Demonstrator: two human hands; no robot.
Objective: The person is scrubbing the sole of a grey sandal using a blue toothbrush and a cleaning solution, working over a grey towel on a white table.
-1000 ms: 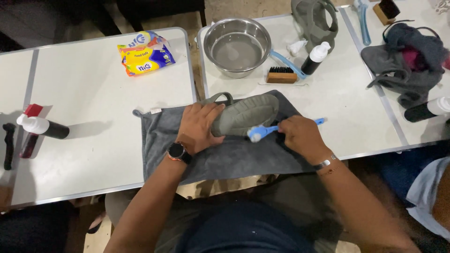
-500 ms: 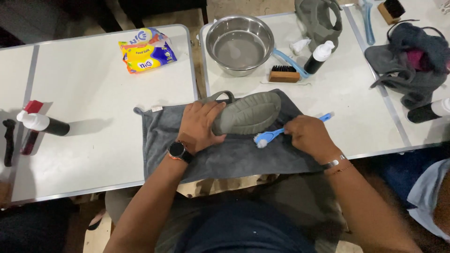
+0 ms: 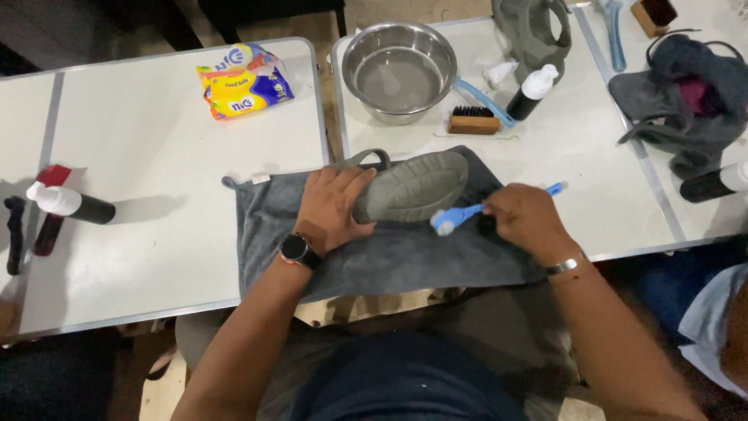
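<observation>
Near the middle of the frame the left hand lies with fingers curled over the heel end of a grey-green shoe, pressing it sole-up onto a dark grey towel spread over the front edge of the white surface. Just right of the shoe, the right hand is closed around the handle of a blue toothbrush, whose white bristle head sits just beside the shoe's lower edge; whether it touches cannot be told. Above the shoe, towards the top centre, stands a steel bowl, with a wooden brush and a black bottle with a white cap just to its right. A second grey shoe stands upright at the top edge. A yellow packet lies at upper left, another black bottle lies on its side at far left, and a crumpled grey cloth sits at upper right.
</observation>
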